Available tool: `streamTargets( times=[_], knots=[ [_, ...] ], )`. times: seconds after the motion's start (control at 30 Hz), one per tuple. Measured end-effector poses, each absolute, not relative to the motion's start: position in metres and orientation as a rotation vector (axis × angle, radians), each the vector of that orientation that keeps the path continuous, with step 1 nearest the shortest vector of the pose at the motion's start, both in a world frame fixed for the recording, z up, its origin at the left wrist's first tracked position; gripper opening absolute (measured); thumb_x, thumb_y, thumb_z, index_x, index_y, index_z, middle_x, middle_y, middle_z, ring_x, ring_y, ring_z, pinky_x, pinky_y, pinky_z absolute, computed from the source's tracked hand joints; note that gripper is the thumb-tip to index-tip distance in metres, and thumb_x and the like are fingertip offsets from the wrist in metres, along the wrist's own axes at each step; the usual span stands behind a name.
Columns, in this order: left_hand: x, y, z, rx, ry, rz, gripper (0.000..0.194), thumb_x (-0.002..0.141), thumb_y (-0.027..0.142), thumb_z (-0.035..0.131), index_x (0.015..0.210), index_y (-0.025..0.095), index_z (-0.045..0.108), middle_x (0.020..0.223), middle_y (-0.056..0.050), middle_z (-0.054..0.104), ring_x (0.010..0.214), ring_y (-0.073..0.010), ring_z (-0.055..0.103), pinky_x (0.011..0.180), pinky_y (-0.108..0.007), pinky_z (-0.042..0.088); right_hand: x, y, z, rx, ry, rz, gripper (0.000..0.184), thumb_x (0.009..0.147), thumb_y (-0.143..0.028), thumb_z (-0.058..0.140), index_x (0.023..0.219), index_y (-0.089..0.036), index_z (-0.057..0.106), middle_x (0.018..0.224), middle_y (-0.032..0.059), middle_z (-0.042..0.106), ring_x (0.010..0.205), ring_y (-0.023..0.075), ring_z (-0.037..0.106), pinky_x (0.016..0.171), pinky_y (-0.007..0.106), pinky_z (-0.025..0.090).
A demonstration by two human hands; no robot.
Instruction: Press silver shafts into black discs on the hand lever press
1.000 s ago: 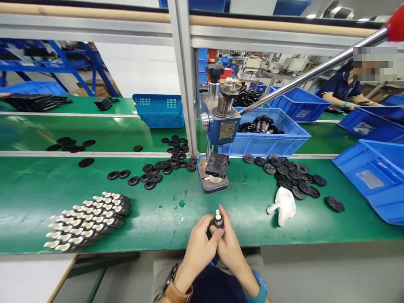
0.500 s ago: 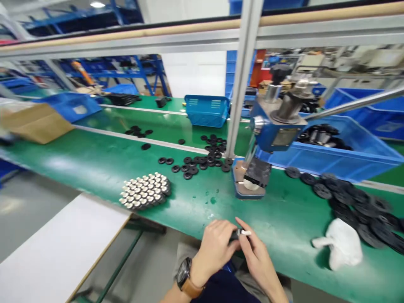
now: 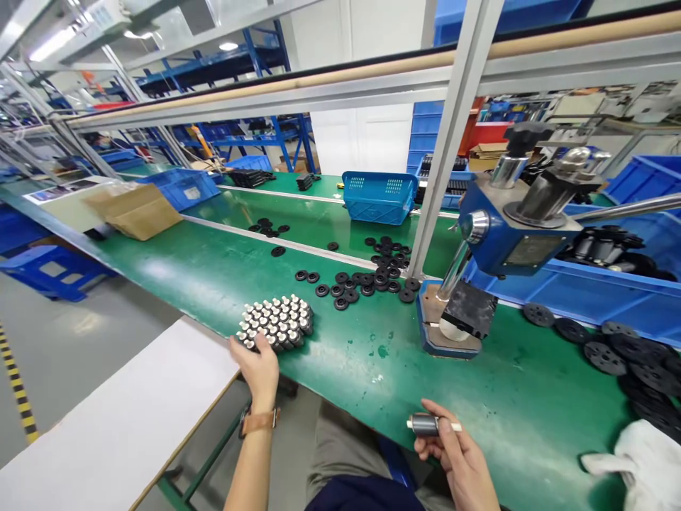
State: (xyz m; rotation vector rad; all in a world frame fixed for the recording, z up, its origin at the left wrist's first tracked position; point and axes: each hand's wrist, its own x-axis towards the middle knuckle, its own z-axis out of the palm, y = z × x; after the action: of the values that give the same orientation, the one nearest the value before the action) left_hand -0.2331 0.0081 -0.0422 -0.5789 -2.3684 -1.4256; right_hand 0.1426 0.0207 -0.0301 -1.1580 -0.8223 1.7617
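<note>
My right hand (image 3: 452, 454) pinches a small dark grey cylinder with white pins at both ends (image 3: 425, 425), held level above the front edge of the green bench (image 3: 340, 383). At the near left corner of a tight cluster of similar upright cylinders with white tops (image 3: 279, 323) is my left hand (image 3: 259, 365). Its thumb and fingers are spread; whether they touch a cylinder I cannot tell. Black round discs (image 3: 367, 280) lie scattered behind the cluster. A blue hand press (image 3: 511, 223) stands right of them, a black block (image 3: 470, 309) over its base.
Large black discs (image 3: 606, 355) are heaped at the right, near a white cloth (image 3: 638, 461). Behind the press sits a blue bin (image 3: 617, 291) of parts. A teal basket (image 3: 379, 199) and a cardboard box (image 3: 138, 211) stand farther back. A white board (image 3: 128, 411) adjoins the bench's left front.
My hands have parted. The left one has moved left to the cylinder cluster, while the right one keeps the cylinder. The view has turned left.
</note>
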Motion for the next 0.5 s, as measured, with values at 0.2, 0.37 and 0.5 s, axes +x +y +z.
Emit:
streamTargets(
  times=[0.2,0.37,0.5],
  knots=[
    [-0.265,0.042,-0.059,-0.555,-2.388,-1.468,0.067,0.099,0.041,0.047,0.151,0.003,0.028,0.157,-0.034,0.035,0.152,-0.0403,0.032,0.124,-0.061,0.027,0.140,0.021,-0.034,-1.148,-0.798,1.766,0.056,0.088,-0.064,0.071,0.118,-0.018,0.074,0.083,0.0094,0.077,0.065,0.0183,0.065,0.064,0.030,0.052],
    [-0.288,0.060,-0.037,-0.696,-2.471,-1.465,0.066,0.097,0.037,0.049,0.147,-0.004,0.033,0.153,-0.037,0.041,0.149,-0.0412,0.039,0.123,-0.058,0.030,0.135,0.022,-0.036,-1.087,-0.848,1.781,0.058,0.091,-0.062,0.069,0.126,-0.016,0.070,0.088,0.0114,0.078,0.067,0.0185,0.067,0.064,0.031,0.054],
    [-0.264,0.059,-0.014,-0.774,-2.522,-1.434,0.078,0.094,0.035,0.056,0.151,-0.009,0.027,0.162,-0.038,0.027,0.154,-0.0478,0.022,0.126,-0.064,0.016,0.132,0.025,-0.029,-1.007,-0.895,1.722,0.058,0.092,-0.062,0.068,0.127,-0.016,0.067,0.099,0.0150,0.079,0.069,0.0203,0.070,0.065,0.035,0.058]
  ],
)
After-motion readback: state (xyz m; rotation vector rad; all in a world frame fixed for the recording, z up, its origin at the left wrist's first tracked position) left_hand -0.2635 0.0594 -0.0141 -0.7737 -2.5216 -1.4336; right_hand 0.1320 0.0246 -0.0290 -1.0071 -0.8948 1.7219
